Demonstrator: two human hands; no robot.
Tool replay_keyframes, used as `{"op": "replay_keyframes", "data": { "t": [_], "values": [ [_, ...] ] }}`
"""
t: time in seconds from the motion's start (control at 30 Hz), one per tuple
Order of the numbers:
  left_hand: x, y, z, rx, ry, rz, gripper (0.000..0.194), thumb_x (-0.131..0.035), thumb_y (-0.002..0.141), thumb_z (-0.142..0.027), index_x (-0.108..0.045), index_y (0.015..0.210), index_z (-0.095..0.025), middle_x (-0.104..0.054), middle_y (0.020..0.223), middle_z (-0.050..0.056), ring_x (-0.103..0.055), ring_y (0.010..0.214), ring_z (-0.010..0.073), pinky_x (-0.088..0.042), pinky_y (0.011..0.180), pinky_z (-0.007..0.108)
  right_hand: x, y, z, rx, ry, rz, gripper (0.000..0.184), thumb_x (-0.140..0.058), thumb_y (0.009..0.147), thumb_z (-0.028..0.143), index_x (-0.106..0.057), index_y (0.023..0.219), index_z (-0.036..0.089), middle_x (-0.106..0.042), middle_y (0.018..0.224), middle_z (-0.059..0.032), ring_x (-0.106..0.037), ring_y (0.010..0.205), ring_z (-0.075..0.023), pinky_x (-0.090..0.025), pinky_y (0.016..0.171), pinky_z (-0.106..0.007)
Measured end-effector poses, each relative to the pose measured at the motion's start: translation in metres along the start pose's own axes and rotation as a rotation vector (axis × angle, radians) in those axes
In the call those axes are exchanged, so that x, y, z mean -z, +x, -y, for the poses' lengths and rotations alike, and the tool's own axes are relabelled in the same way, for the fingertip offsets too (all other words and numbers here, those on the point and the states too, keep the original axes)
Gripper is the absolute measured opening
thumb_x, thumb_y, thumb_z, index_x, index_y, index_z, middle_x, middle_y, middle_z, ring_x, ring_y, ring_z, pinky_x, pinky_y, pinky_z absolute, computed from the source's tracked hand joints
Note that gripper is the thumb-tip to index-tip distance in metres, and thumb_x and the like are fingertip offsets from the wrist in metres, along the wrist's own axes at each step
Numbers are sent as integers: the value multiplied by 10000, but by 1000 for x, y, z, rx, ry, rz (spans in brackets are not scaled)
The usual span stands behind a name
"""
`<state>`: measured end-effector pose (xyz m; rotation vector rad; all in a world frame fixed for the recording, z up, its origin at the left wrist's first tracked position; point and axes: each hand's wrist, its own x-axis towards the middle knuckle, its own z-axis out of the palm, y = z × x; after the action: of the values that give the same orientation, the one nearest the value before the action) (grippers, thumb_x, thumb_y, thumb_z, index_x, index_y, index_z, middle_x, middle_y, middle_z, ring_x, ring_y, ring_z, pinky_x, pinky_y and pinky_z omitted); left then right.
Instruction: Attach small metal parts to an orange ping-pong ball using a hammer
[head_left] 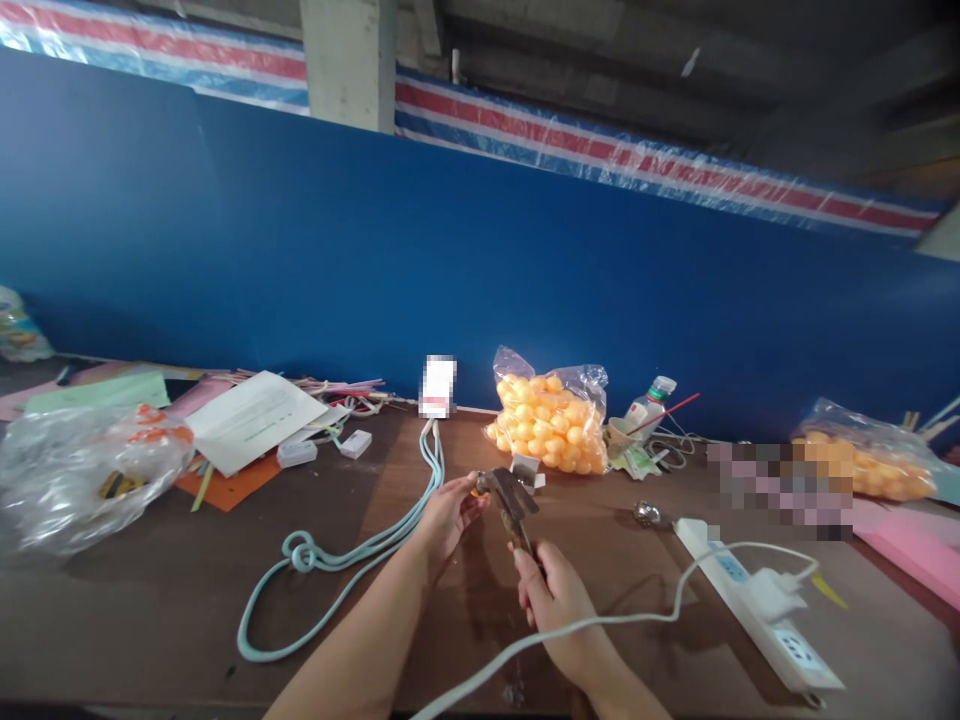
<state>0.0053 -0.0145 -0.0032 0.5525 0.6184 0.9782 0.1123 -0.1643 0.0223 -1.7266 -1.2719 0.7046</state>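
Observation:
My right hand [551,595] is wrapped round the wooden handle of a claw hammer [514,503]. The hammer slants up and to the left, with its dark metal head at the top. Close by its striking face, my left hand [452,512] has its fingers closed in a pinch. A speck of orange shows at those fingertips, but what they hold is too small and too covered to name. Just behind the hammer head stands a small open white box [527,468]. A clear bag of orange balls [551,420] lies beyond it.
A white cable [517,650] passes across my right forearm to a power strip [757,600]. Left lie a looped light-blue cord [330,555], papers [255,420] and a clear plastic bag [82,480]. A bottle [656,400] stands near the blue partition [450,250].

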Motion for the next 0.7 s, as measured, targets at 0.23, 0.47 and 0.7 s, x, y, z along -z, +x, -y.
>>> {"op": "replay_keyframes", "data": {
  "t": [0.23, 0.47, 0.7],
  "values": [
    [0, -1, -1, -2, -7, -9, 110, -659, 747, -179, -610, 699, -93, -615, 660, 44, -557, 518, 72, -539, 603, 217, 0, -1, 0, 23, -27, 2, 330, -375, 863, 519, -486, 797, 215, -510, 551, 28, -487, 460, -126, -376, 457, -235],
    [2, 2, 1, 17, 3, -29, 105, -645, 760, -180, -627, 736, -79, -635, 712, 67, -571, 555, 81, -543, 611, 217, 0, 1, -2, -26, 3, 12, 370, -393, 841, 551, -518, 792, 206, -510, 534, 27, -484, 446, -124, -364, 435, -229],
    [0, 0, -1, 13, -11, -13, 129, -657, 753, -202, -628, 751, -77, -639, 720, 77, -584, 585, 92, -538, 595, 200, 2, -2, 0, -46, 70, 31, 363, -369, 856, 544, -498, 847, 204, -476, 521, 52, -457, 422, -107, -364, 434, -218]
  ]
}}
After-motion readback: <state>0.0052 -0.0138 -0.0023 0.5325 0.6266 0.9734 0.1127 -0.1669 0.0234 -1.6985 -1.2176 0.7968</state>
